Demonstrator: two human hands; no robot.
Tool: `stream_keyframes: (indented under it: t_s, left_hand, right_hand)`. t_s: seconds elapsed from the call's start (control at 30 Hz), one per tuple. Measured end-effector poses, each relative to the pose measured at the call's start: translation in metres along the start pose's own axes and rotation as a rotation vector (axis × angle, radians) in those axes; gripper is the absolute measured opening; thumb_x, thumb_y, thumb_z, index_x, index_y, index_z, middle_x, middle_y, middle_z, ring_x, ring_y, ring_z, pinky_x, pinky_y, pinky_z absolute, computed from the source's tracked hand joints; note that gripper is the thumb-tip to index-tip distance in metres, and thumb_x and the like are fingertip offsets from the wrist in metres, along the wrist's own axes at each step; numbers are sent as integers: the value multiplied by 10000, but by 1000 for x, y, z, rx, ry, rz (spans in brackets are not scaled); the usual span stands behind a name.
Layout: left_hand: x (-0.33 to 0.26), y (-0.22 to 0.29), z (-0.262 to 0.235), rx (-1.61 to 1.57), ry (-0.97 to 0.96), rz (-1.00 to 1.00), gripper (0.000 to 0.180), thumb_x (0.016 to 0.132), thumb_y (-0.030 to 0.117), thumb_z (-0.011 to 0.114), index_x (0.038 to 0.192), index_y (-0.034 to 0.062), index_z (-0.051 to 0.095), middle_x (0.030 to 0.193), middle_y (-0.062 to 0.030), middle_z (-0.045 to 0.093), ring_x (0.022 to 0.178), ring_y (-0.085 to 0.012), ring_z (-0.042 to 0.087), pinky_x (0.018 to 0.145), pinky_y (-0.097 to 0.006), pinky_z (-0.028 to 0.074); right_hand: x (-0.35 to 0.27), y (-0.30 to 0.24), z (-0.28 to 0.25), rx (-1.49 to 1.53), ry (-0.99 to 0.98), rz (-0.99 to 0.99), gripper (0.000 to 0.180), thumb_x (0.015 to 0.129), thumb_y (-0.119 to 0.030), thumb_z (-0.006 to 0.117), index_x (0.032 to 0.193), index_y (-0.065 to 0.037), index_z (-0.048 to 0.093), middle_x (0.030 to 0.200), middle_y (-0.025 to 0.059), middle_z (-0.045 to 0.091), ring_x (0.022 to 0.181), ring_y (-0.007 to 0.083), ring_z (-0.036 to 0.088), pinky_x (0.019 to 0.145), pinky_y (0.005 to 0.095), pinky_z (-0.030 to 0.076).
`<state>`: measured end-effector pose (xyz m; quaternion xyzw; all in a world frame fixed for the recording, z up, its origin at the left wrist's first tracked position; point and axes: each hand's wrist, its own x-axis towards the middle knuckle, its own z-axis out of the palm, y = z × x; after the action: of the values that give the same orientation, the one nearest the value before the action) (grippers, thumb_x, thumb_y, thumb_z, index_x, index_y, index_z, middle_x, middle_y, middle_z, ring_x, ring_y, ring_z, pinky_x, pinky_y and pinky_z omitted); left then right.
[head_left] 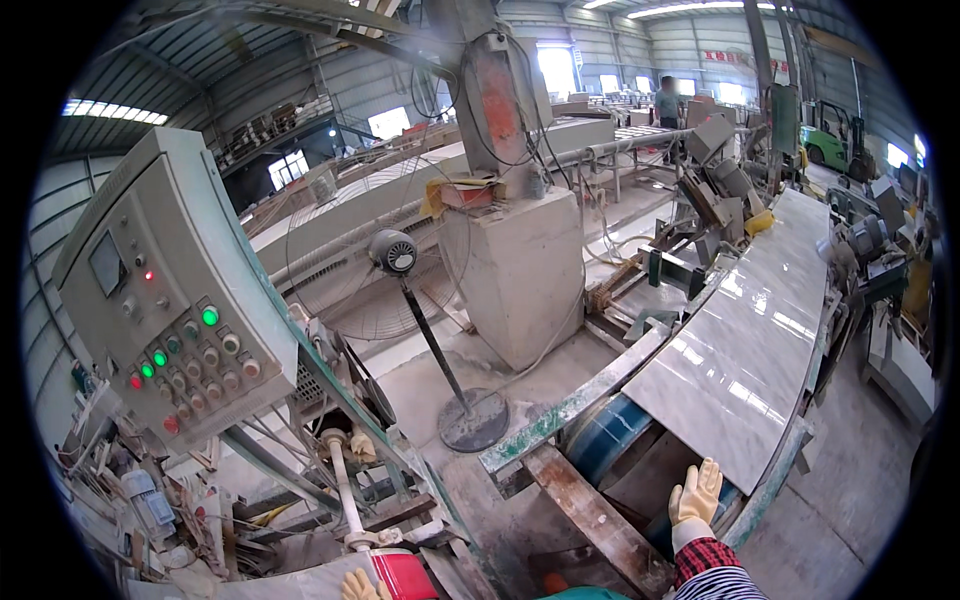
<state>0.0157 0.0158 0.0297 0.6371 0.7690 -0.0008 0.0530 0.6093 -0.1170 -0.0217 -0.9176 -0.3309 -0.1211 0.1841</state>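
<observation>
Closest to me, the gloved right hand reaches forward, palm flat, fingers extended, at the near end of a glossy grey slab lying along the conveyor; I can't make out whether they touch. The left hand is cut off at the lower edge beside a red piece, its grip impossible to tell. Farther out, a standing fan separates the control panel from a concrete block.
</observation>
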Motion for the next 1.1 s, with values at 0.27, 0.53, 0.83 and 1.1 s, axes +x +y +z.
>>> stream_keyframes:
  t_s: [0.27, 0.53, 0.83, 1.1]
  left_hand:
    - [22, -42, 58, 45, 353, 54, 693, 866, 419, 624, 1412, 24, 465, 1412, -271, 451, 1302, -458, 415, 1109, -565, 314]
    - [-2, -9, 1, 16, 197, 23, 570, 1023, 451, 385, 1468, 105, 465, 1508, -212, 431, 1378, -443, 390, 1094, -587, 330]
    - [1, -28, 12, -45, 188, 23, 641, 994, 488, 446, 1488, 79, 423, 1476, -242, 443, 1362, -475, 373, 1145, -587, 244]
    - [30, -23, 64, 256, 509, 223, 676, 919, 542, 563, 1438, 118, 478, 1374, -218, 510, 1190, -420, 507, 987, -553, 405]
  right_hand:
    - [-5, -3, 13, 29, 20, 11, 539, 790, -196, 643, 1282, 11, 568, 1533, 283, 359, 1418, 465, 319, 1198, 522, 234]
    - [-9, -11, 2, 58, -46, 69, 561, 804, -205, 651, 1314, 11, 560, 1558, 276, 321, 1433, 463, 297, 1211, 500, 222]
    - [-13, -6, 4, 47, -6, 11, 588, 771, -227, 667, 1299, 9, 559, 1537, 300, 336, 1427, 474, 297, 1203, 529, 225]
    - [-15, -5, 9, 27, 20, 26, 561, 755, -251, 688, 1254, -21, 574, 1525, 282, 368, 1412, 475, 329, 1190, 529, 255]
